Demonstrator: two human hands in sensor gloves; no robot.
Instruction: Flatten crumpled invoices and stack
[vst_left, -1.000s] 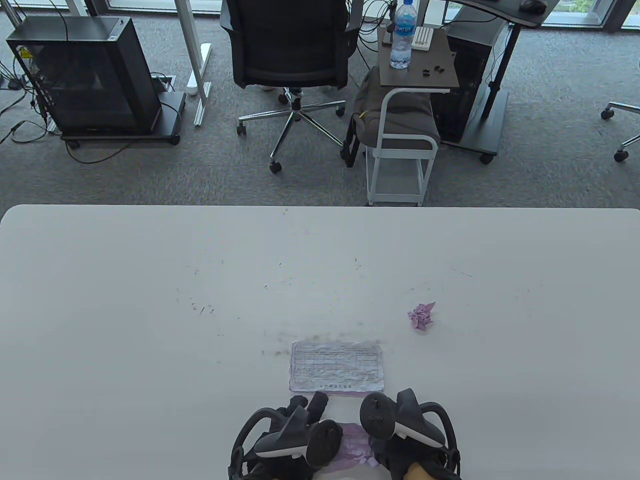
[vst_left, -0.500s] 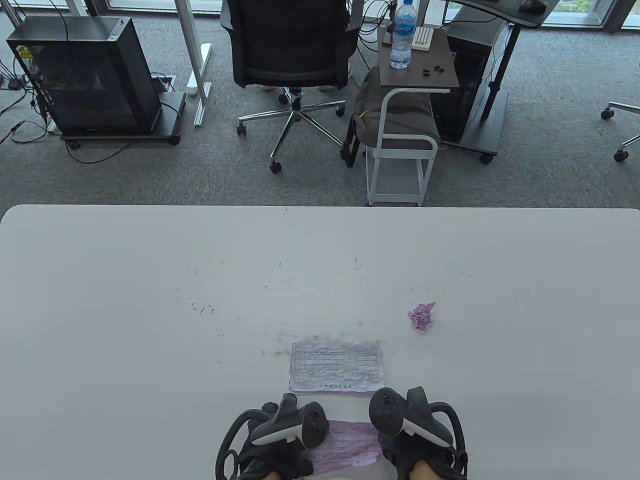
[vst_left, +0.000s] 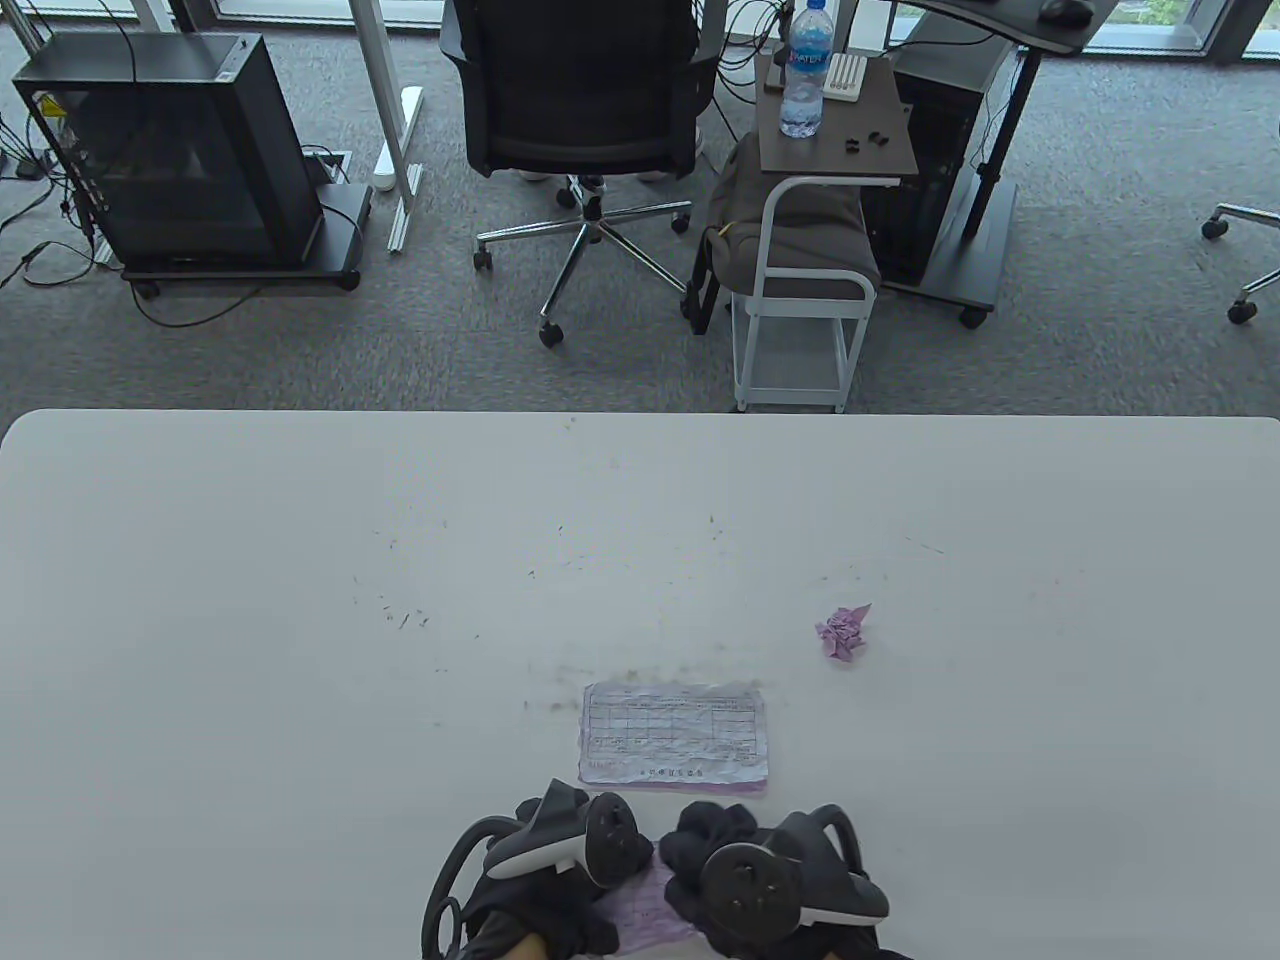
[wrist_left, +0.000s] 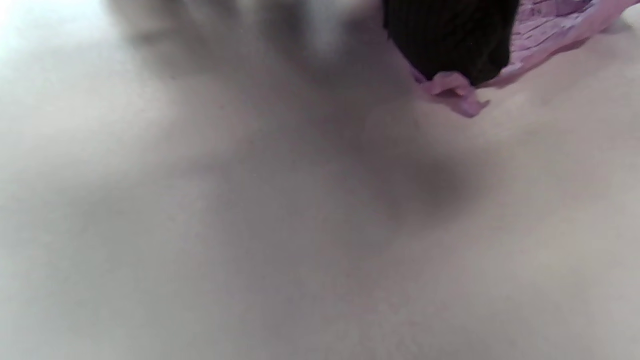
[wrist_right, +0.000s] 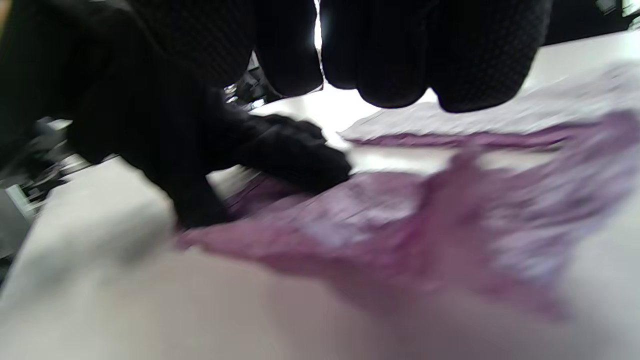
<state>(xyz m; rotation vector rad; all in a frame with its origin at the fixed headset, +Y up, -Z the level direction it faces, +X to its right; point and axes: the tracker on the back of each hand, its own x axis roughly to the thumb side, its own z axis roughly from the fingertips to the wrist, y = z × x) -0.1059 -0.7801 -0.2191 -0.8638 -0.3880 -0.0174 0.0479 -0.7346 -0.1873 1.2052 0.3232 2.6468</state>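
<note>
Two grips: left hand (vst_left: 540, 880) pinning pink invoice (vst_left: 650, 905), right hand (vst_left: 740, 860) flat above (crumpled ball (vst_left: 843, 633) well apart).

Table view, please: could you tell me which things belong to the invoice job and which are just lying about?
Job: pink invoice under both hands; flattened invoice; crumpled pink ball.
Lying about: water bottle; office chair; side cart.

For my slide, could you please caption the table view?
Both gloved hands, left hand and right hand, work a purple invoice near a flattened stack; one crumpled ball waits.
</note>
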